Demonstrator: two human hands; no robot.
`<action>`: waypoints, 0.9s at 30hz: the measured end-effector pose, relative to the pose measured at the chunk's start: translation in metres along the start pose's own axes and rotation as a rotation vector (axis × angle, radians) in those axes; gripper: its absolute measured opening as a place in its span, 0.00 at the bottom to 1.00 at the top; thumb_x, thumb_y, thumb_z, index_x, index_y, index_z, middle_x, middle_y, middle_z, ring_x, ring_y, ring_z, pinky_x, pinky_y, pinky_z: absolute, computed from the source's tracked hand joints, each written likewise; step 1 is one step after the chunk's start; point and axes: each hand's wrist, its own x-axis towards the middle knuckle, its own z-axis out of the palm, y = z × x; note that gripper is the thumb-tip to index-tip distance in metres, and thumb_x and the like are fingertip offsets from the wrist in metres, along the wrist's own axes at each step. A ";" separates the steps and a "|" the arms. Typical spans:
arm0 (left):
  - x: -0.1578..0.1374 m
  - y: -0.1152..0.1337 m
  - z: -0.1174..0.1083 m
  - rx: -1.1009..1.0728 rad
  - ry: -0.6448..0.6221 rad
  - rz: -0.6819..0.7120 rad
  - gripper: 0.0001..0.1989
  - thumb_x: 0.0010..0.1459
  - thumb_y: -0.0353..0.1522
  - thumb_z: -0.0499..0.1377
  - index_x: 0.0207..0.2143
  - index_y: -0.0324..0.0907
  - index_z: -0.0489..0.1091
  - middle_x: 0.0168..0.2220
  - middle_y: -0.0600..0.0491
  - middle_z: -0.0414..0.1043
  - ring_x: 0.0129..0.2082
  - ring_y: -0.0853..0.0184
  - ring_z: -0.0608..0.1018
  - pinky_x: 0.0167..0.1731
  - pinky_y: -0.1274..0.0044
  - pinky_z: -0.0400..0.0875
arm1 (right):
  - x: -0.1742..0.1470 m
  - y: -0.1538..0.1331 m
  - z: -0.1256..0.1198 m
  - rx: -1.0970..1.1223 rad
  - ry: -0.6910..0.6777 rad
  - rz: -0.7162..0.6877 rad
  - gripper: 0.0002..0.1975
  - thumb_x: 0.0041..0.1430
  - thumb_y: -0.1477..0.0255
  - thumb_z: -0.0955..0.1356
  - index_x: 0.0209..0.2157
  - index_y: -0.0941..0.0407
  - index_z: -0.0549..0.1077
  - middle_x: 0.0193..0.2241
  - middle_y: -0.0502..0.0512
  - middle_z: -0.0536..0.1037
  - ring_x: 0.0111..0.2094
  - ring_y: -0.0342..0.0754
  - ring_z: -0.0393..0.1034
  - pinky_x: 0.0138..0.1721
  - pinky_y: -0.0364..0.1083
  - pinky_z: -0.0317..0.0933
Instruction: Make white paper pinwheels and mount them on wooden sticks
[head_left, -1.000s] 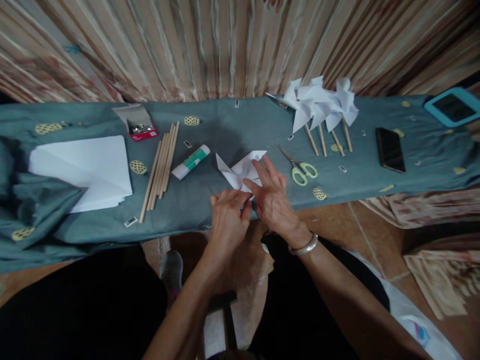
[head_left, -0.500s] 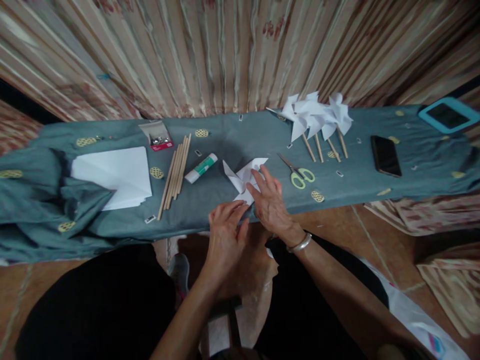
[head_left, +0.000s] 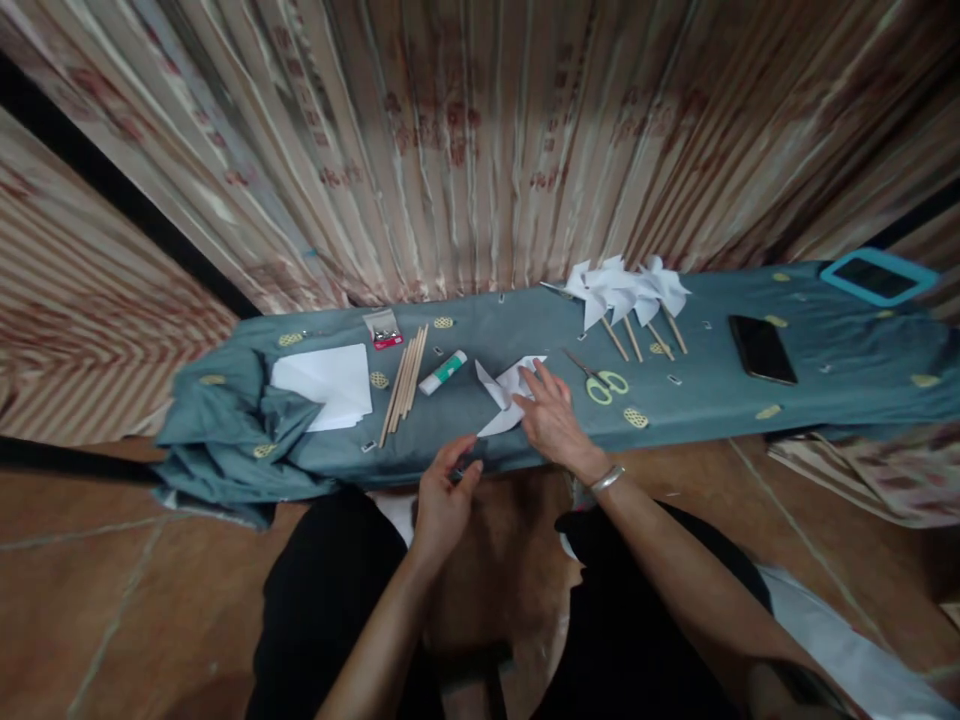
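Observation:
A partly curled white paper pinwheel [head_left: 499, 392] lies on the cloth-covered table in front of me, one blade standing up at its left. My right hand [head_left: 553, 418], with a silver bangle at the wrist, presses the pinwheel down near its middle with thumb and fingertips and covers its right side. Just below and left of the paper is my left hand [head_left: 448, 492], its thumb and fingers apart with nothing between them. A glue stick [head_left: 443, 372] lies to the left of the pinwheel. Scissors with light green handles [head_left: 606, 386] lie to its right.
Several wooden sticks [head_left: 405, 385], a small box of metal pins [head_left: 385, 329] and a stack of white paper [head_left: 341, 385] are at left. Finished pinwheels on sticks [head_left: 626, 295] lie at the back right. A phone [head_left: 762, 349] and a blue-framed device [head_left: 879, 277] are farther right.
My left hand has drawn back from the pinwheel's lower edge, and its fingers have spread. My right hand stays on the paper. The camera view has shifted, showing more curtain and floor.

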 end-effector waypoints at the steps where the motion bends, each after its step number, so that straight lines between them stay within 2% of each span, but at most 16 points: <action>1: -0.001 -0.001 -0.001 -0.061 0.008 -0.046 0.15 0.49 0.32 0.62 0.41 0.42 0.76 0.46 0.47 0.76 0.47 0.60 0.76 0.50 0.68 0.68 | 0.001 0.000 0.001 0.005 0.009 -0.004 0.19 0.54 0.80 0.63 0.47 0.63 0.76 0.64 0.70 0.58 0.67 0.65 0.40 0.60 0.62 0.45; 6: -0.007 0.000 0.000 -0.299 0.033 -0.255 0.16 0.42 0.32 0.68 0.37 0.40 0.78 0.43 0.46 0.78 0.45 0.60 0.78 0.51 0.68 0.67 | 0.006 0.001 0.002 0.021 0.050 -0.001 0.17 0.51 0.81 0.63 0.41 0.62 0.79 0.61 0.69 0.63 0.67 0.65 0.44 0.59 0.62 0.47; 10: -0.006 0.003 0.014 -0.496 0.015 -0.376 0.19 0.40 0.32 0.70 0.38 0.39 0.77 0.44 0.44 0.78 0.47 0.61 0.78 0.55 0.68 0.63 | 0.012 0.002 0.001 0.037 0.056 0.015 0.16 0.48 0.83 0.63 0.36 0.62 0.80 0.59 0.68 0.67 0.66 0.65 0.47 0.58 0.62 0.48; 12: 0.000 0.007 0.024 -0.608 0.018 -0.467 0.17 0.43 0.31 0.69 0.38 0.39 0.76 0.44 0.44 0.78 0.48 0.61 0.77 0.56 0.68 0.61 | 0.014 0.003 0.001 0.046 0.061 0.016 0.16 0.48 0.83 0.63 0.35 0.61 0.80 0.58 0.67 0.68 0.66 0.65 0.47 0.59 0.63 0.48; 16: 0.024 0.023 0.043 -0.788 0.023 -0.615 0.03 0.53 0.29 0.62 0.32 0.38 0.74 0.39 0.45 0.79 0.44 0.63 0.79 0.54 0.70 0.63 | 0.013 0.006 0.001 0.090 0.068 0.047 0.17 0.50 0.82 0.63 0.36 0.59 0.80 0.58 0.64 0.69 0.66 0.64 0.47 0.59 0.62 0.47; 19: 0.045 0.035 0.052 -0.843 0.025 -0.691 0.10 0.61 0.31 0.54 0.28 0.39 0.71 0.33 0.47 0.78 0.38 0.67 0.80 0.51 0.72 0.66 | 0.009 0.007 0.000 0.138 0.068 0.078 0.17 0.52 0.82 0.63 0.38 0.57 0.80 0.59 0.62 0.68 0.66 0.62 0.46 0.59 0.63 0.47; 22: 0.062 0.041 0.056 -0.839 -0.049 -0.744 0.17 0.65 0.37 0.50 0.25 0.39 0.69 0.28 0.49 0.75 0.32 0.69 0.78 0.47 0.75 0.68 | 0.005 0.008 -0.001 0.175 0.068 0.103 0.17 0.54 0.81 0.63 0.38 0.55 0.80 0.59 0.61 0.68 0.66 0.62 0.46 0.59 0.64 0.47; 27: 0.079 0.039 0.057 -0.775 -0.158 -0.759 0.20 0.66 0.39 0.48 0.31 0.36 0.72 0.29 0.47 0.75 0.31 0.68 0.78 0.42 0.76 0.70 | 0.000 0.010 -0.002 0.194 0.053 0.122 0.17 0.55 0.82 0.63 0.40 0.55 0.80 0.59 0.61 0.68 0.66 0.63 0.45 0.59 0.63 0.48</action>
